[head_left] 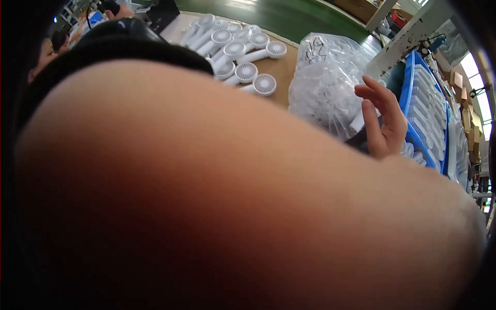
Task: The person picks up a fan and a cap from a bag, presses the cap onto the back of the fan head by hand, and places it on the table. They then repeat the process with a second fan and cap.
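A bare forearm (232,181), very close and blurred, fills most of the head view and hides what lies below. A black band or cuff (129,51) wraps its upper left end. I take it for my left arm; its hand is out of view. Beyond its upper edge, my right hand (385,121) is raised with fingers loosely curved and thumb apart, nothing visible between them. Beside the thumb, a white cylindrical piece (359,122) shows near a clear plastic bag (325,82). Several white handheld fans (245,72) lie on a brown table (285,70).
A blue crate (408,82) with rows of white parts stands at the right, beside a worn white post (408,39). Cardboard boxes (467,108) line the far right. Green floor (248,13) lies beyond the table. Other people (46,54) are at the left edge.
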The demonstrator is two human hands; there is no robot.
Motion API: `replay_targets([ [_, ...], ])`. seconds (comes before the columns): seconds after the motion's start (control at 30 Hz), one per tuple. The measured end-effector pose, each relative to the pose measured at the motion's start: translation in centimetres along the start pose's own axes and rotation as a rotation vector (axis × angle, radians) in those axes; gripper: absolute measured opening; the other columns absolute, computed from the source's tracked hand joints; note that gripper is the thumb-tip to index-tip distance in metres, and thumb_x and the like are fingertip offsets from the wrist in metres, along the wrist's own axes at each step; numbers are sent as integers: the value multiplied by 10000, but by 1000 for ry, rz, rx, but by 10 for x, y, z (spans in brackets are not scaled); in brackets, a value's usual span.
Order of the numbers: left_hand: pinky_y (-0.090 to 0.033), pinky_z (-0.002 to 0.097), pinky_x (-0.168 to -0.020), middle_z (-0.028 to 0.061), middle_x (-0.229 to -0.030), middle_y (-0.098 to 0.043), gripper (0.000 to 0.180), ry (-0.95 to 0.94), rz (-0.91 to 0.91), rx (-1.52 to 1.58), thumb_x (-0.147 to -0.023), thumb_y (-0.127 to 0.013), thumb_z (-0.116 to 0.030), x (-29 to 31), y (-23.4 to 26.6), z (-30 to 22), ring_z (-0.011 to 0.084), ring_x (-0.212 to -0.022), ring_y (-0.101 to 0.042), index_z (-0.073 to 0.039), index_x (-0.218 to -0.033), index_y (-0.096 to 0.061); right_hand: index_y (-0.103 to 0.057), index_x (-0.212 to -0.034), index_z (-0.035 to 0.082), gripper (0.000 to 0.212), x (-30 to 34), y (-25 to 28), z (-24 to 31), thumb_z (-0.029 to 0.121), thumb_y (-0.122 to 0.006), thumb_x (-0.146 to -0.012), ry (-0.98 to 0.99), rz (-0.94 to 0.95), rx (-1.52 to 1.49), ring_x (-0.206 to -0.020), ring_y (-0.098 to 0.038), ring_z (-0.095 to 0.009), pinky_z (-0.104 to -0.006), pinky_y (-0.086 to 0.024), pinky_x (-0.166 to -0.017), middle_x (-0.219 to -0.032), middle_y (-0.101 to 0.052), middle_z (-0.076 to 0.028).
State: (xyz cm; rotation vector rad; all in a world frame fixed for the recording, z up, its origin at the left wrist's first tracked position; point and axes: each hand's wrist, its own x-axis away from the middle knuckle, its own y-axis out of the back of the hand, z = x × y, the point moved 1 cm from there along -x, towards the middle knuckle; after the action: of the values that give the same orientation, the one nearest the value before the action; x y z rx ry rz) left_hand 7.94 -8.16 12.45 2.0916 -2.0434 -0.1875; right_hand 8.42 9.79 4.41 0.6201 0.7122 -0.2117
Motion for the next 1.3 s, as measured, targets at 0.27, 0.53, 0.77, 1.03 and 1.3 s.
replay_targets([
  [0.27,-464,318,-613,105,-714,-577,199,59,-97,-16,-761,-536,-106,21,-18,-5,244,-652,-579,-14,-934,-501,-583,-1031,26,272,17,-5,-1,0,-533,-764,-33,26,2,-786,-589,-151,-251,-433,-726,-857,-621,-101],
  [0.53,-464,321,-620,104,-713,-576,196,49,-210,-19,-768,-534,-119,36,-31,-1,240,-647,-578,-17,-932,-496,-585,-1033,35,275,19,-10,5,-3,-536,-765,-29,42,39,-788,-589,-150,-253,-435,-726,-858,-621,-102],
  [0.77,-465,324,-626,104,-712,-575,195,19,-273,-43,-775,-532,-130,40,-31,1,237,-642,-577,-20,-930,-491,-587,-1030,37,280,20,-7,6,-9,-537,-759,-33,43,66,-787,-591,-163,-260,-438,-721,-852,-620,-102],
  [1.03,-465,327,-634,104,-710,-573,194,-32,-299,-31,-782,-530,-143,34,-30,2,233,-637,-577,-23,-928,-486,-589,-1029,42,279,17,-8,3,-1,-542,-757,-7,71,99,-777,-594,-173,-259,-443,-704,-837,-618,-104],
  [1.3,-465,330,-641,104,-709,-572,194,-59,-358,-26,-789,-527,-155,40,-33,3,229,-631,-576,-27,-926,-480,-590,-1027,44,279,17,-5,0,-3,-544,-756,-7,67,115,-761,-592,-174,-262,-447,-695,-827,-616,-103],
])
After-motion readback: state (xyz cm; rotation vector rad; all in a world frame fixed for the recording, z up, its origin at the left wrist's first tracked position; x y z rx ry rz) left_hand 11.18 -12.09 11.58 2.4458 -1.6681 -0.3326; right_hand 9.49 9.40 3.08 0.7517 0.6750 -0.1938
